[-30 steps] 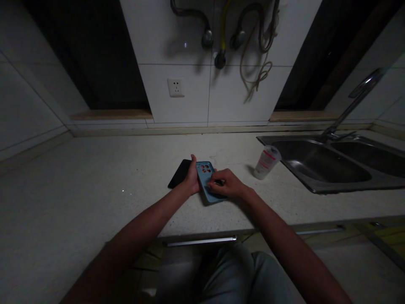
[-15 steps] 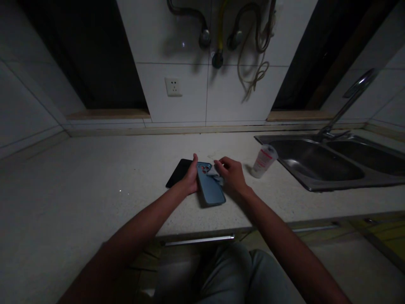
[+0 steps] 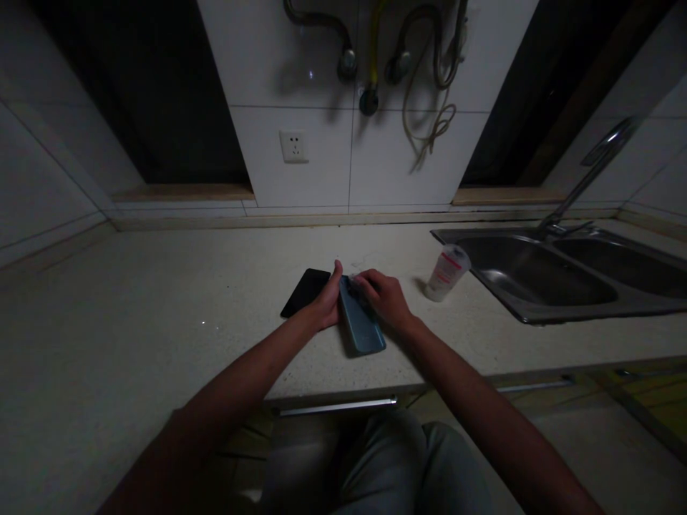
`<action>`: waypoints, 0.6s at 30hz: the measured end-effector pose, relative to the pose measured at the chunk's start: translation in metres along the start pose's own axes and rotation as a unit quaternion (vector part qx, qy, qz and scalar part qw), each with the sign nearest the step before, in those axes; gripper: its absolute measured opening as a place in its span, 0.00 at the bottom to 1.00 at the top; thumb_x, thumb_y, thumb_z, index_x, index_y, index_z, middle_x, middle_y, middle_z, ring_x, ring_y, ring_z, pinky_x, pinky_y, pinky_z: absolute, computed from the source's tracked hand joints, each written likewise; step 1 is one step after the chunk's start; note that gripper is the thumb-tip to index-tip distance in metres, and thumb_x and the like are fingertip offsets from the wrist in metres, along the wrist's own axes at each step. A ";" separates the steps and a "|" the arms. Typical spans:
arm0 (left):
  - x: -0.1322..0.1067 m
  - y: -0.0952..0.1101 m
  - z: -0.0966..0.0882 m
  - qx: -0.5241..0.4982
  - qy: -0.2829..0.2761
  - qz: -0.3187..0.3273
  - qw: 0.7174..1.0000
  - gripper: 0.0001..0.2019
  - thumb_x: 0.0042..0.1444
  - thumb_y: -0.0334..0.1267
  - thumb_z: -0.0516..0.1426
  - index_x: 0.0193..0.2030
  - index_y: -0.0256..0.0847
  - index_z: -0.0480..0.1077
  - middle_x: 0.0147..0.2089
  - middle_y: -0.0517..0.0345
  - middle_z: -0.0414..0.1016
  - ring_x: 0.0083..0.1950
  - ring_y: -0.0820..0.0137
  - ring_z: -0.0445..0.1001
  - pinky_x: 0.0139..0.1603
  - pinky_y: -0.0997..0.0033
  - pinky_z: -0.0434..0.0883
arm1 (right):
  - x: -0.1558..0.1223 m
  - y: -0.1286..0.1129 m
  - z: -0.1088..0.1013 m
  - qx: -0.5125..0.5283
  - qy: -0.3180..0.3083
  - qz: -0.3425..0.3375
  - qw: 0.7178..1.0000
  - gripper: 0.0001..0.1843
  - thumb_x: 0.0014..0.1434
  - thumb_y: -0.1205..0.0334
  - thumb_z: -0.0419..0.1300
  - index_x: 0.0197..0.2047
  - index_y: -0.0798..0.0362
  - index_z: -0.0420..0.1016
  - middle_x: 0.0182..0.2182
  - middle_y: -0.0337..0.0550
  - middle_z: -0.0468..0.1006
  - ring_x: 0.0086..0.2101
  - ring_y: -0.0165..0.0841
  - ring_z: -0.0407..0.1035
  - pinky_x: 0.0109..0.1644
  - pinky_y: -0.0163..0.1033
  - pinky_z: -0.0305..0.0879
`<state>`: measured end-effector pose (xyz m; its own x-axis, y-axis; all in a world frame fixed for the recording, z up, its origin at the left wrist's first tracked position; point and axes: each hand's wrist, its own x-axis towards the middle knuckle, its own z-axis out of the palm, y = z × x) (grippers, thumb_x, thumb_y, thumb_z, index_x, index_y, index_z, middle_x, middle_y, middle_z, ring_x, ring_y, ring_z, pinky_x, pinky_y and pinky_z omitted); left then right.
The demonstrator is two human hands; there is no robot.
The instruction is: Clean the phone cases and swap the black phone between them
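My left hand grips the left edge of a blue phone case, thumb pointing up, and holds it tilted above the counter. Its fingers are mostly behind the case. At the upper part of the case, my right hand is closed with bent fingers on a small pale wipe, now mostly hidden under the fingers and pressed against the case. Flat on the counter, just left of and partly behind my left hand, lies a dark phone.
A clear plastic cup with red print stands right of my hands on the pale counter. Further right is a steel double sink with a faucet. The tiled wall carries a socket and hoses.
My right hand has moved slightly left and down onto the case, covering more of the wipe. The case has turned a little and shifted slightly to the right.
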<state>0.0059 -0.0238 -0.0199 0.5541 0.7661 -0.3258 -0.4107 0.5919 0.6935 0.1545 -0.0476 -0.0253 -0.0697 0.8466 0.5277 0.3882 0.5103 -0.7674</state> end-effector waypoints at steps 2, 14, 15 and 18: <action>0.000 0.000 0.001 -0.008 0.001 -0.008 1.000 0.35 0.54 0.72 0.49 0.30 0.37 0.72 0.31 0.44 0.79 0.37 0.59 0.80 0.43 0.60 0.76 | -0.002 0.000 0.003 0.006 -0.070 -0.041 0.997 0.09 0.62 0.54 0.61 0.39 0.45 0.82 0.38 0.40 0.84 0.38 0.38 0.78 0.47 0.42 0.69; 0.003 0.003 -0.005 -0.063 0.032 -0.016 0.997 0.36 0.61 0.68 0.42 0.28 0.36 0.71 0.22 0.49 0.73 0.26 0.64 0.75 0.31 0.67 0.73 | -0.003 -0.007 0.000 0.035 -0.164 -0.192 0.967 0.10 0.63 0.55 0.63 0.38 0.49 0.84 0.36 0.46 0.85 0.38 0.36 0.78 0.46 0.43 0.73; 0.003 0.004 -0.005 -0.067 0.043 -0.012 0.997 0.36 0.61 0.68 0.41 0.28 0.36 0.71 0.21 0.50 0.72 0.25 0.64 0.74 0.30 0.67 0.72 | -0.003 -0.009 -0.001 0.050 -0.177 -0.187 0.965 0.10 0.63 0.55 0.63 0.38 0.49 0.84 0.35 0.46 0.85 0.37 0.35 0.78 0.45 0.43 0.73; 0.002 0.006 -0.005 -0.069 0.056 -0.007 0.996 0.38 0.62 0.68 0.39 0.31 0.35 0.72 0.23 0.48 0.74 0.25 0.63 0.74 0.31 0.64 0.73 | -0.005 -0.013 -0.004 0.092 -0.213 -0.146 0.962 0.11 0.62 0.54 0.63 0.38 0.50 0.84 0.34 0.46 0.84 0.35 0.34 0.77 0.42 0.41 0.72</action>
<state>0.0010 -0.0173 -0.0190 0.4792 0.7757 -0.4107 -0.5032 0.6262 0.5955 0.1537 -0.0590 -0.0165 -0.5365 0.6288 0.5628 0.1292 0.7203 -0.6815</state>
